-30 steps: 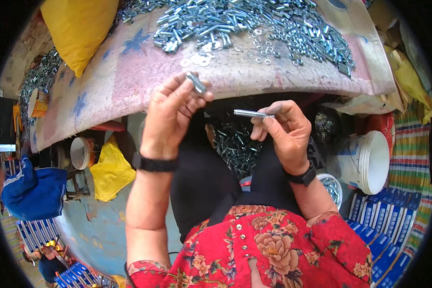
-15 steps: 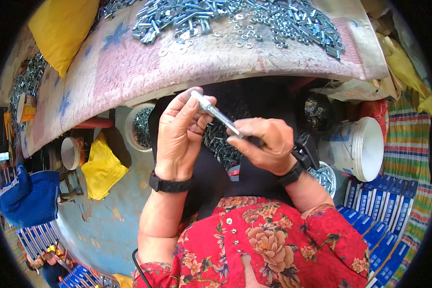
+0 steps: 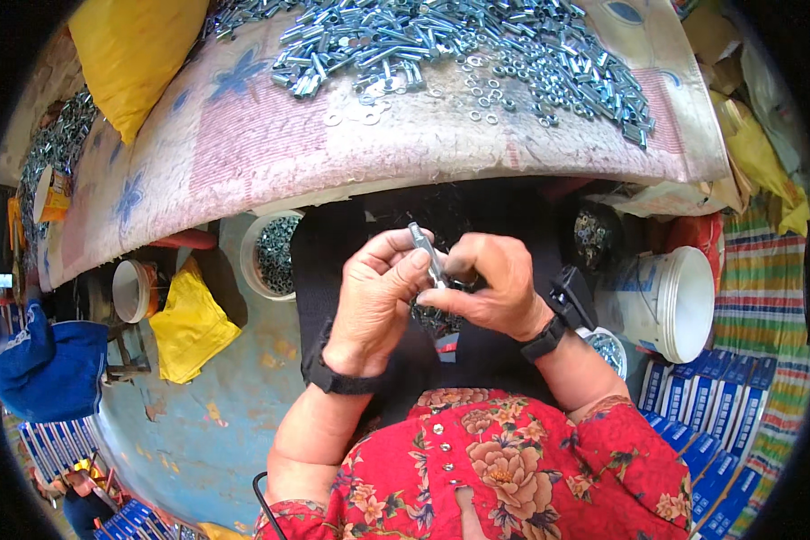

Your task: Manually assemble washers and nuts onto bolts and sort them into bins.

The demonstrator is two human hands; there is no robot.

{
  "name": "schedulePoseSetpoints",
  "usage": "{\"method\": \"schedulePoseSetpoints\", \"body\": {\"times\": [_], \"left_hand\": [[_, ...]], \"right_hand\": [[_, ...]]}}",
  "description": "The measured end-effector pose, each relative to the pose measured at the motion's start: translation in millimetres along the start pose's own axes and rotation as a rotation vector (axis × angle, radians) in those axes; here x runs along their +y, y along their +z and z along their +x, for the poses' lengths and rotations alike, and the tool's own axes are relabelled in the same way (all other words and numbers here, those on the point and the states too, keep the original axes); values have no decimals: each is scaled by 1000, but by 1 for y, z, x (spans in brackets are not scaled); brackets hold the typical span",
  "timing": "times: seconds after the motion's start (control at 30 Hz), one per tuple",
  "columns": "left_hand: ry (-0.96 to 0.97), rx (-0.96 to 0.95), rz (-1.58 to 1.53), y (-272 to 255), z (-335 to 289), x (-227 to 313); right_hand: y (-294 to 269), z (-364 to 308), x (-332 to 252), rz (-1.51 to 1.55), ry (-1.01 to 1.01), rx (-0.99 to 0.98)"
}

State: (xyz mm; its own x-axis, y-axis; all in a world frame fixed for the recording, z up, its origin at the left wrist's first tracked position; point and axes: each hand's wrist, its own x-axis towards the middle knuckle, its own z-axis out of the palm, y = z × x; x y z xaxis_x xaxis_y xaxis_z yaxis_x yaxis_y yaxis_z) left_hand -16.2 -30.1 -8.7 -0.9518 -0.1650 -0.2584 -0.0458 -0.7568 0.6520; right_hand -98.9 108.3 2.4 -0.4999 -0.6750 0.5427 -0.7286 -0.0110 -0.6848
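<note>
Two hands of yours meet over your lap, close together, on one metal bolt (image 3: 422,243). Your left hand (image 3: 380,286) pinches it between thumb and fingertips, its upper end poking out past them, tilted up and to the left. Your right hand (image 3: 497,281) is closed in on the lower end, thumb and fingers curled narrow around it; those fingertips are blurred, so you cannot tell exactly how they grip. Each wrist wears a black band, the left band (image 3: 344,375) and the right band (image 3: 545,340).

Just below your hands, between your knees, lies a dark heap of metal parts (image 3: 436,320), partly hidden by your fingers. Left of your legs stands a white bucket (image 3: 250,261) with small metal pieces inside. Near your right forearm sits a small tub (image 3: 623,360) of shiny parts, and beyond it a large white bucket (image 3: 666,301) leans over with its mouth toward the right. A dark bowl (image 3: 594,229) of washers is tucked near the table's edge.

Ahead of you, the table (image 3: 261,148) carries a broad pile of metal parts (image 3: 450,45), with a few loose washers (image 3: 372,117) along its near side. Farther left hangs a yellow cloth (image 3: 189,324); at lower right, blue and white boxes (image 3: 711,436) stand in rows beside a striped mat (image 3: 760,270).
</note>
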Motion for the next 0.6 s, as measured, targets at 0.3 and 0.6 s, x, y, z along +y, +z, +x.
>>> {"method": "schedulePoseSetpoints", "body": {"times": [0.3,0.6], "left_hand": [[35,63,-297,-16,-6,11],[75,-15,-261,-33,-10,19]], "right_hand": [[27,55,10,123,35,-73],[18,149,88,-369,-99,-99]]}}
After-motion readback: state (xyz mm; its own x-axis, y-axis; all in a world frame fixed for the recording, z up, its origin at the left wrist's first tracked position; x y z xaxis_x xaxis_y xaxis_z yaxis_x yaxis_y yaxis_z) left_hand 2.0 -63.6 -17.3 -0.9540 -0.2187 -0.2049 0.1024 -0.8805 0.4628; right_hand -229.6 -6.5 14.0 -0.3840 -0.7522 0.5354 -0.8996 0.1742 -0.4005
